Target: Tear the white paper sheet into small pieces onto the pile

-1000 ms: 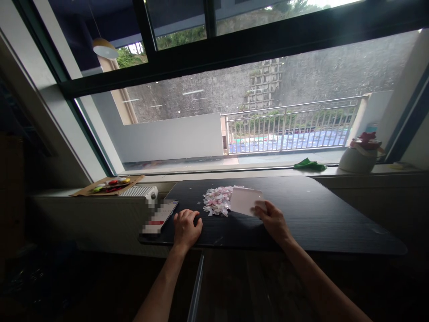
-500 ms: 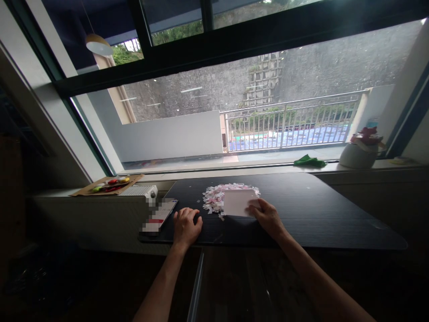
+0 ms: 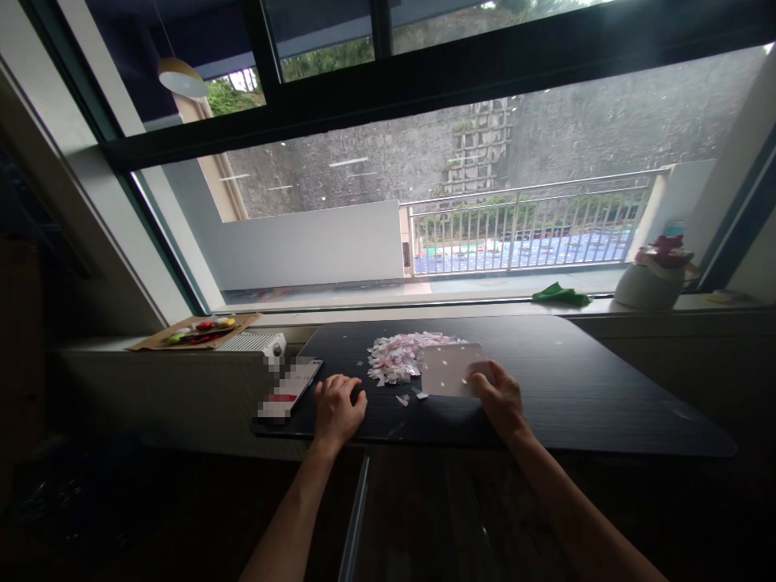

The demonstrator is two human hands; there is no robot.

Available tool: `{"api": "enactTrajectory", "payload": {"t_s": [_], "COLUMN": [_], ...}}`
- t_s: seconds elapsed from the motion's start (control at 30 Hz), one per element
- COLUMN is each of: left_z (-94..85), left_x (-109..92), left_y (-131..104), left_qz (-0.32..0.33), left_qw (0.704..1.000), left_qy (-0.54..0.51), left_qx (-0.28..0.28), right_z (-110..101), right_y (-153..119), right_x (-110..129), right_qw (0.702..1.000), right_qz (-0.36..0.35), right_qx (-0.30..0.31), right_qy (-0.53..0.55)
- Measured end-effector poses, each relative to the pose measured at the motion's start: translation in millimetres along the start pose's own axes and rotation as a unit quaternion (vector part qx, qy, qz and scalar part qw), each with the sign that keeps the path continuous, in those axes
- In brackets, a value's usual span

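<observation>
My right hand (image 3: 502,398) pinches the right edge of a thin, pale rectangular sheet (image 3: 447,370) with rounded corners. It looks like a plastic scraper or card, and several small bright spots show on it. Held at a tilt over the dark table (image 3: 563,364), it covers the right side of a pile of small white and pink paper scraps (image 3: 394,356). My left hand (image 3: 338,408) rests on the table to the left of the pile, fingers loosely bent and thumb apart from them. Nothing shows in its grasp. A few loose scraps (image 3: 402,399) lie between my hands.
A partly blurred phone-like flat object (image 3: 294,390) lies at the table's left edge. Behind are a radiator (image 3: 250,347), a brown board with colourful items (image 3: 194,333), a green cloth (image 3: 561,295) and a pale pot (image 3: 651,279) along the window sill.
My right hand has moved a little to the right with the pale sheet, uncovering more of the pile and some loose scraps. The left hand has stayed in place.
</observation>
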State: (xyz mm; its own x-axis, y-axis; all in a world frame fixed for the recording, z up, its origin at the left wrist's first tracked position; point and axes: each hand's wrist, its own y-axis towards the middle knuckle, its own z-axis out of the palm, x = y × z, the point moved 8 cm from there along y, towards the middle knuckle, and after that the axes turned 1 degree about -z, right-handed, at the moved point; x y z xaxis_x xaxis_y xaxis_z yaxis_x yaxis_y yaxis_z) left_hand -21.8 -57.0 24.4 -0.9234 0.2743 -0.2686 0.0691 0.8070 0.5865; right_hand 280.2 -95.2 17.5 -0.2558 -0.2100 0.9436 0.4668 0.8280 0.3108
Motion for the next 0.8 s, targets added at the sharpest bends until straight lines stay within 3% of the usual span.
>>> {"api": "enactTrajectory", "payload": {"t_s": [0.4, 0.53, 0.63, 0.7, 0.8], "left_z": [1.2, 1.3, 0.5, 0.2, 0.8], "left_x": [0.6, 0.4, -0.4, -0.6, -0.4], "left_y": [0.2, -0.1, -0.2, -0.1, 0.0], "left_qz": [0.007, 0.002, 0.002, 0.001, -0.001], "left_qw": [1.000, 1.000, 1.000, 1.000, 1.000], "left_qy": [-0.002, 0.000, 0.000, -0.001, -0.002], "left_qx": [-0.004, 0.002, 0.001, 0.000, 0.005], "right_z": [-12.3, -28.0, -33.6, -26.9, -5.3], "right_y": [-1.0, -3.9, -6.7, -7.0, -6.2], "right_x": [-2.1, -2.8, 1.7, 7.2, 13.5], "right_qw": [0.998, 0.989, 0.986, 0.989, 0.995], "right_qz": [0.000, 0.008, -0.021, -0.055, -0.095], "right_qx": [-0.052, -0.119, -0.156, -0.131, -0.029], "right_qy": [-0.026, -0.088, -0.061, -0.034, -0.011]}}
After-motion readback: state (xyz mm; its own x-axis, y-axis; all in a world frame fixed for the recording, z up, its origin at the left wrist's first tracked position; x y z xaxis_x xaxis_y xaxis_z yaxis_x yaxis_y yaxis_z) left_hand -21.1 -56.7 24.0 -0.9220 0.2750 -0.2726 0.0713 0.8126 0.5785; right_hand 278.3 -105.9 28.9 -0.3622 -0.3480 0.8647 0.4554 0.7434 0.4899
